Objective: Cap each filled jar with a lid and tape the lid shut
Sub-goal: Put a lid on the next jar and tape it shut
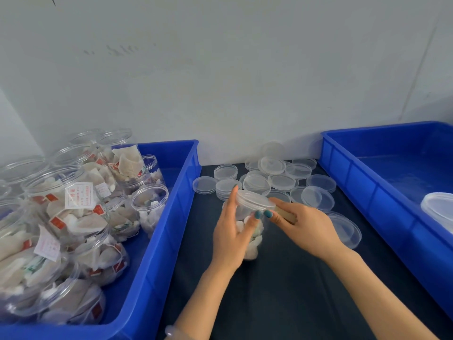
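Capping — left hand (231, 231) gripped the jar (253, 241) on the mat (269, 290), lid (255, 201) tilted on top; right hand (306, 224) curled round a tan thing (285, 214), probably tape. Next, the lid needed pressing level.

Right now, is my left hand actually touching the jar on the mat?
Touching. The head view shows the left hand wrapped round the jar, with the thumb pressed on its clear front wall just under the lid.

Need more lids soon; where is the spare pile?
Head view: the spare lids lie on the dark mat at centre, between the left bin and right bin.
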`<state>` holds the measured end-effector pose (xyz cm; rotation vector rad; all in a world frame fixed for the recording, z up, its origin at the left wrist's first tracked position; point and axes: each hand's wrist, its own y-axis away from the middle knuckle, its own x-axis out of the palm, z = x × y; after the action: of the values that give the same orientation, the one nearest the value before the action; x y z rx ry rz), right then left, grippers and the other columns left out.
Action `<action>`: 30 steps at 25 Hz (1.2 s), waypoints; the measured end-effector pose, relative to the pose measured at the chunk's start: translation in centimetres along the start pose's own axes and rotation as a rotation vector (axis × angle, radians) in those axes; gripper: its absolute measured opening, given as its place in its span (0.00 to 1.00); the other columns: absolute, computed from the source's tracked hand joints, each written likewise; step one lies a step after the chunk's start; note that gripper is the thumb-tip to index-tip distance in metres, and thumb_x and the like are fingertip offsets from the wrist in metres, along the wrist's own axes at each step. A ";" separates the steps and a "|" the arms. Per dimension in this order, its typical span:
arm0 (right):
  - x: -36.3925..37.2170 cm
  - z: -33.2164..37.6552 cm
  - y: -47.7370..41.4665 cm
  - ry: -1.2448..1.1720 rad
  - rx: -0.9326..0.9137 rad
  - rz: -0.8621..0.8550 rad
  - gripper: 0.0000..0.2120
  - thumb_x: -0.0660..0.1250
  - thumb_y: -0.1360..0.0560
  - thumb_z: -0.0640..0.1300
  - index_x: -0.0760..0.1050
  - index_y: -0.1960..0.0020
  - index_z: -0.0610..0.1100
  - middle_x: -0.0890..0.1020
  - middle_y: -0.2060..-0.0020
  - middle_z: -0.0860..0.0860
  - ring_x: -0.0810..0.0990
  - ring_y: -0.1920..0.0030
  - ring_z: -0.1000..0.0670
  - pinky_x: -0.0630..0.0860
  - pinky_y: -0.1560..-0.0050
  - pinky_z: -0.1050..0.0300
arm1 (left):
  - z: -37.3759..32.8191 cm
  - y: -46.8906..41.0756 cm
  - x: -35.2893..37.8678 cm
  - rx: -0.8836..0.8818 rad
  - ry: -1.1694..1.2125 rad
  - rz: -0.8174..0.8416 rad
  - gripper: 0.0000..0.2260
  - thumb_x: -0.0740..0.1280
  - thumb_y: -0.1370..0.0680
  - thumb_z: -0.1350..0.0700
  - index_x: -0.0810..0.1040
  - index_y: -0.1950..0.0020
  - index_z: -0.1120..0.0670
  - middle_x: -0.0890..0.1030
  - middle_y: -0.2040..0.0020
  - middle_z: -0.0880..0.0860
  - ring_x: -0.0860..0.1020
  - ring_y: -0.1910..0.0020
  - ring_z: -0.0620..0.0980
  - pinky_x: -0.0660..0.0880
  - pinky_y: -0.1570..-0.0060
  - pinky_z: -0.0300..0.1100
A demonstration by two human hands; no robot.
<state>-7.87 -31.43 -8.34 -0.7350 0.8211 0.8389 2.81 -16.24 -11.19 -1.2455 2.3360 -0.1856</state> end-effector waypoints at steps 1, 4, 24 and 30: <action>-0.1 0.1 0.0 0.005 -0.014 0.012 0.35 0.45 0.31 0.77 0.66 0.28 0.67 0.83 0.50 0.58 0.80 0.47 0.51 0.75 0.51 0.53 | 0.0 -0.1 0.1 -0.009 -0.060 0.026 0.44 0.69 0.34 0.28 0.55 0.22 0.36 0.66 0.26 0.37 0.67 0.30 0.36 0.70 0.35 0.38; -0.3 0.1 0.2 -0.025 -0.041 0.106 0.25 0.50 0.20 0.65 0.60 0.24 0.63 0.80 0.42 0.54 0.76 0.38 0.50 0.72 0.41 0.50 | -0.1 -0.8 0.0 -0.034 -0.176 0.016 0.50 0.78 0.38 0.36 0.53 0.23 0.36 0.68 0.31 0.37 0.69 0.34 0.38 0.72 0.38 0.40; -3.0 -1.7 -0.6 -0.113 0.010 0.258 0.30 0.47 0.31 0.75 0.55 0.29 0.76 0.76 0.33 0.59 0.76 0.36 0.50 0.71 0.39 0.51 | 0.6 -0.5 -1.4 -0.240 0.421 0.188 0.39 0.81 0.44 0.49 0.73 0.34 0.48 0.83 0.42 0.47 0.81 0.42 0.46 0.79 0.51 0.37; -3.1 -0.7 -1.4 -0.293 -0.057 0.334 0.26 0.54 0.35 0.81 0.66 0.38 0.79 0.74 0.33 0.66 0.72 0.31 0.55 0.68 0.29 0.45 | 0.6 -0.5 -2.1 -0.187 0.544 0.334 0.44 0.83 0.44 0.41 0.72 0.32 0.52 0.82 0.39 0.54 0.80 0.39 0.53 0.78 0.45 0.45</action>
<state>-8.18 -33.75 -5.73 -0.5137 0.6653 1.2421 4.44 -14.79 -10.84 -0.9443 3.0531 -0.2170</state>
